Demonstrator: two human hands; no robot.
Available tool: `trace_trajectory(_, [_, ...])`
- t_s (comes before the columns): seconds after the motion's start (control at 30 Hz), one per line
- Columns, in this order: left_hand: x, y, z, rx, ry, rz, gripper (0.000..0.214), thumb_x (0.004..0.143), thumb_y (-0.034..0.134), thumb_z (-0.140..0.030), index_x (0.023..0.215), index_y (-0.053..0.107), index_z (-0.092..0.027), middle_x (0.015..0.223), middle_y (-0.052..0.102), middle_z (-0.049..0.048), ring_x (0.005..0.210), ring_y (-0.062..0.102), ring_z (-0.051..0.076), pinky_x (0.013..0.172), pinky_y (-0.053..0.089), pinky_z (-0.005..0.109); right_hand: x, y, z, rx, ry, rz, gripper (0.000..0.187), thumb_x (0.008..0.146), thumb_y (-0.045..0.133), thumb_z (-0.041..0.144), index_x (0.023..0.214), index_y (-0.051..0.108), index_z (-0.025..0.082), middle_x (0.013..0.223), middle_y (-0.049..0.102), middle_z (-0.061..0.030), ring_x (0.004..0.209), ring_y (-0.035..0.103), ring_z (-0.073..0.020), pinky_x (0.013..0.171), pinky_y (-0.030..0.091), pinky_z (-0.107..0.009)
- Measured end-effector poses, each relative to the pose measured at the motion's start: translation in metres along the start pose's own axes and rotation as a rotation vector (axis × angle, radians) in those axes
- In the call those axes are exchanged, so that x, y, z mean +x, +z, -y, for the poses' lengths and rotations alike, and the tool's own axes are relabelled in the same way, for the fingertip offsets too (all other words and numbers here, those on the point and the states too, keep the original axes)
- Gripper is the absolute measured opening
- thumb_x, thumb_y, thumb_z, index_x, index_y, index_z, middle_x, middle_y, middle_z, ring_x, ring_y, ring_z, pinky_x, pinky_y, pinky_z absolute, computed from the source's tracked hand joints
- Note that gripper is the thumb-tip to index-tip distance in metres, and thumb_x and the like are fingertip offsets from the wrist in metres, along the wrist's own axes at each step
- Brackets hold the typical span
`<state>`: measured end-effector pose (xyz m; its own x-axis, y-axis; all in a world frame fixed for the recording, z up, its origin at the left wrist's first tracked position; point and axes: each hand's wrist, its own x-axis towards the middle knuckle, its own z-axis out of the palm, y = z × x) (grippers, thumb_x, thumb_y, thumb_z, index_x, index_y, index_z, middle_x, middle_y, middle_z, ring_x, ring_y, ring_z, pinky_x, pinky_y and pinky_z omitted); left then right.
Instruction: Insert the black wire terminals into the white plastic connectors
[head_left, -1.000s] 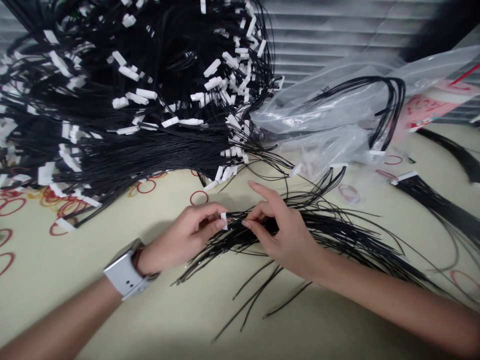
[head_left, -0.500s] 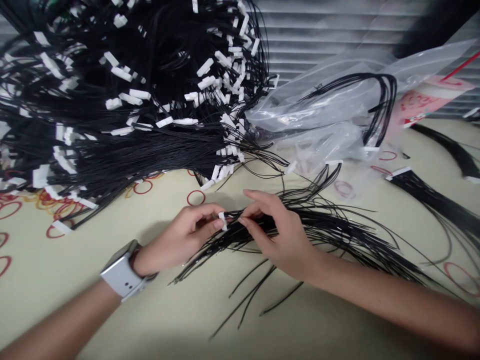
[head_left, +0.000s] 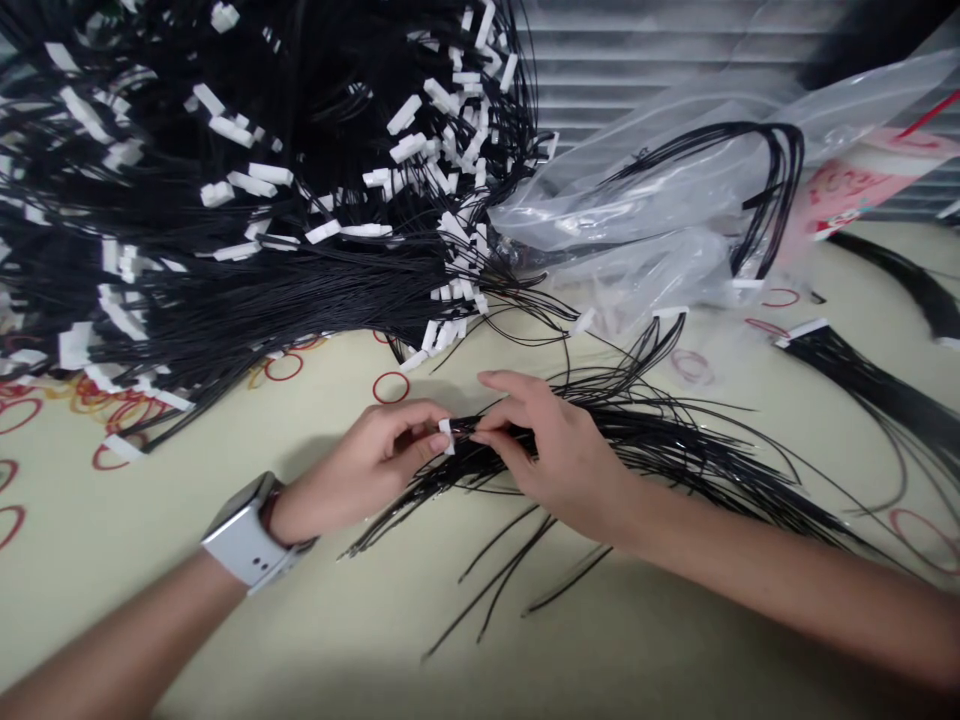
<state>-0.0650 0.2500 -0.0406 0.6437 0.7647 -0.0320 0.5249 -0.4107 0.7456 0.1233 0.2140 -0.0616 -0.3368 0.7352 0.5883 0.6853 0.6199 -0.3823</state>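
Between the thumb and fingers of my left hand is a small white connector housing. Black wires run from the connector toward my right hand, whose thumb and index finger pinch a thin black wire close to it. Under and around both hands lies a loose bundle of black wires, with bare metal tips showing at several ends. A few loose wire ends stick out toward the front of the table. The exact wire tip in my right fingers is too small to make out.
A large heap of black cables with white connectors fills the back left. Red rubber bands lie on the table. Clear plastic bags and a pink cup stand at the back right. More cable bundles lie at right.
My right thumb and index finger have shifted very slightly left, nearer the connector. My left hand keeps its hold. The whole view has shifted a little.
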Motion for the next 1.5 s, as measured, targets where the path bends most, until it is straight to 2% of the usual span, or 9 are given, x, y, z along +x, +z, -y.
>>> trace_trajectory(0.63, [-0.002, 0.006, -0.006, 0.111, 0.103, -0.026, 0.022, 0.086, 0.040, -0.029, 0.083, 0.055, -0.013, 0.077, 0.054, 0.0015, 0.065, 0.043, 0.008, 0.057, 0.034, 0.020, -0.002, 0.005, 0.000, -0.054, -0.175, -0.068, 0.040, 0.082, 0.042, 0.008, 0.120, 0.034, 0.014, 0.088, 0.058, 0.0008, 0.084, 0.050, -0.0036, 0.080, 0.041, -0.017])
trace_trajectory(0.8, [0.000, 0.001, -0.007, 0.127, 0.093, -0.116, 0.017, 0.085, 0.043, -0.025, 0.089, 0.057, -0.017, 0.081, 0.056, -0.0012, 0.069, 0.047, 0.006, 0.060, 0.036, 0.018, -0.002, -0.007, 0.007, -0.326, -0.349, -0.072, 0.016, 0.079, 0.048, 0.012, 0.095, 0.053, 0.013, 0.079, 0.055, -0.0027, 0.073, 0.045, -0.0092, 0.067, 0.037, -0.024])
trace_trajectory(0.83, [0.000, 0.000, -0.006, 0.135, 0.077, -0.129, 0.018, 0.085, 0.043, -0.025, 0.091, 0.057, -0.017, 0.082, 0.057, -0.0012, 0.068, 0.048, 0.006, 0.060, 0.036, 0.018, -0.002, -0.010, 0.010, -0.332, -0.363, -0.027, 0.009, 0.080, 0.049, 0.016, 0.086, 0.055, 0.013, 0.076, 0.054, -0.0028, 0.072, 0.044, -0.0095, 0.066, 0.036, -0.024])
trace_trajectory(0.9, [0.000, -0.002, -0.003, 0.157, 0.042, -0.138, 0.020, 0.085, 0.042, -0.027, 0.093, 0.057, -0.017, 0.080, 0.057, -0.0010, 0.065, 0.047, 0.006, 0.057, 0.036, 0.019, -0.001, -0.016, 0.015, -0.245, -0.289, 0.176, 0.016, 0.078, 0.054, 0.028, 0.075, 0.054, 0.012, 0.073, 0.052, -0.0021, 0.072, 0.044, -0.0095, 0.065, 0.035, -0.023])
trace_trajectory(1.0, [-0.001, -0.004, 0.001, 0.169, 0.031, -0.152, 0.023, 0.085, 0.041, -0.030, 0.094, 0.057, -0.017, 0.078, 0.057, -0.0008, 0.062, 0.046, 0.006, 0.056, 0.034, 0.019, 0.000, -0.024, 0.021, -0.139, -0.058, 0.554, 0.029, 0.072, 0.060, 0.040, 0.079, 0.052, 0.014, 0.077, 0.052, -0.0004, 0.074, 0.045, -0.0106, 0.061, 0.033, -0.023])
trace_trajectory(1.07, [-0.001, -0.005, 0.002, 0.164, 0.046, -0.165, 0.023, 0.086, 0.041, -0.030, 0.095, 0.057, -0.017, 0.081, 0.057, -0.0007, 0.064, 0.047, 0.006, 0.058, 0.035, 0.019, 0.001, -0.027, 0.023, -0.130, 0.041, 0.666, 0.027, 0.075, 0.057, 0.038, 0.084, 0.050, 0.014, 0.083, 0.052, -0.0007, 0.078, 0.045, -0.0113, 0.064, 0.033, -0.023])
trace_trajectory(1.23, [-0.001, -0.005, 0.001, 0.128, 0.028, -0.157, 0.023, 0.086, 0.041, -0.031, 0.099, 0.057, -0.019, 0.085, 0.058, -0.0019, 0.068, 0.048, 0.006, 0.062, 0.037, 0.018, -0.004, -0.037, 0.024, -0.066, -0.082, 0.774, 0.055, 0.067, 0.051, 0.064, 0.088, 0.048, 0.014, 0.092, 0.046, -0.0035, 0.086, 0.040, -0.0148, 0.076, 0.035, -0.028])
trace_trajectory(1.4, [-0.001, -0.004, -0.001, 0.107, 0.005, -0.142, 0.029, 0.085, 0.041, -0.032, 0.105, 0.056, -0.017, 0.087, 0.057, 0.0004, 0.072, 0.049, 0.008, 0.065, 0.038, 0.020, -0.019, -0.041, 0.019, -0.044, -0.191, 0.805, 0.015, 0.084, 0.044, 0.029, 0.085, 0.050, 0.016, 0.092, 0.046, -0.0026, 0.088, 0.038, -0.0116, 0.077, 0.033, -0.024])
trace_trajectory(1.5, [-0.001, -0.004, -0.002, 0.084, 0.003, -0.140, 0.028, 0.085, 0.041, -0.033, 0.103, 0.056, -0.017, 0.087, 0.055, 0.0015, 0.074, 0.049, 0.009, 0.067, 0.038, 0.021, -0.023, -0.038, 0.013, -0.091, -0.194, 0.753, 0.011, 0.084, 0.038, 0.015, 0.085, 0.049, 0.016, 0.094, 0.046, -0.0033, 0.089, 0.038, -0.0122, 0.079, 0.033, -0.025])
